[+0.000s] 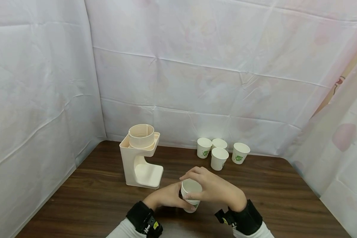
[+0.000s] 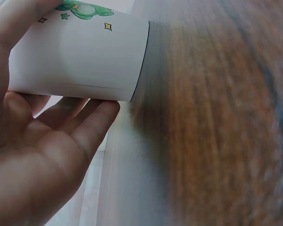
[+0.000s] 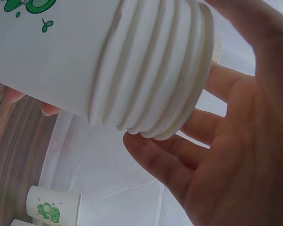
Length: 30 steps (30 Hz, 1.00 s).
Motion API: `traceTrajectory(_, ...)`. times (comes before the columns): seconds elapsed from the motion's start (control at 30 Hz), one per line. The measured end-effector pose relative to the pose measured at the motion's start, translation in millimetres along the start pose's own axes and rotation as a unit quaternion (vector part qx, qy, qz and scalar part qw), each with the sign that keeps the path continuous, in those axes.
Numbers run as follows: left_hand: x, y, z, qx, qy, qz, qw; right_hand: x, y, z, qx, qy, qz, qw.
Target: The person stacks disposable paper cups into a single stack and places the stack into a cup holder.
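Observation:
A stack of nested white paper cups (image 1: 192, 186) with a green cartoon print is between my two hands near the front of the table. My left hand (image 1: 169, 197) grips the lower part of the stack; in the left wrist view its fingers and thumb curve round the bottom cup (image 2: 85, 59). Over the top, my right hand (image 1: 214, 189) holds the rims between thumb and fingers. Several stacked rims (image 3: 153, 70) show close up in the right wrist view. Whether the stack's base touches the table is unclear.
A cream-coloured stand (image 1: 129, 165) with a round holder (image 1: 141, 140) on top is left of my hands. Several single paper cups (image 1: 219, 159) stand upright at the back right of the dark wooden table (image 1: 86, 201). White curtains (image 1: 196, 66) hang behind and at both sides.

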State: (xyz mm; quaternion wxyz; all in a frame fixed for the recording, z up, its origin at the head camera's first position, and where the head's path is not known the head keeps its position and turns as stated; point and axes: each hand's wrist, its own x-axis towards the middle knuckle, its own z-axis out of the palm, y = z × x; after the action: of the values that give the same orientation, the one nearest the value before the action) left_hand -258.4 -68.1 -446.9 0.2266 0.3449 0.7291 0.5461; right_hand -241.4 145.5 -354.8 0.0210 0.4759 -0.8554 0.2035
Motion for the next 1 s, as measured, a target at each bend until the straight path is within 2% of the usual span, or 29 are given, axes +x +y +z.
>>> traceTrajectory(0.2,0.0,0.3,-0.3,0.003,0.009,-0.011,0.9999,-0.4,1.7,-4.5,0.004,0.004,0.029,1.0)
traceTrajectory(0.33,0.9,0.5,0.2,0.014,0.018,-0.003,0.9997,-2.2,8.4,-10.2,0.005,0.03,0.046,0.998)
traceTrajectory(0.5,2.0,0.6,0.5,0.014,0.021,0.002,0.9997,-5.7,21.0,-18.1,-0.018,0.077,0.048,0.996)
traceTrajectory(0.83,0.4,1.5,1.1,0.009,0.032,0.001,0.9994,-10.2,47.9,-24.6,-0.069,0.146,0.084,0.983)
traceTrajectory(1.0,0.0,0.4,2.4,0.008,0.027,0.001,0.9996,-14.5,57.9,-22.7,-0.086,0.159,0.108,0.978)
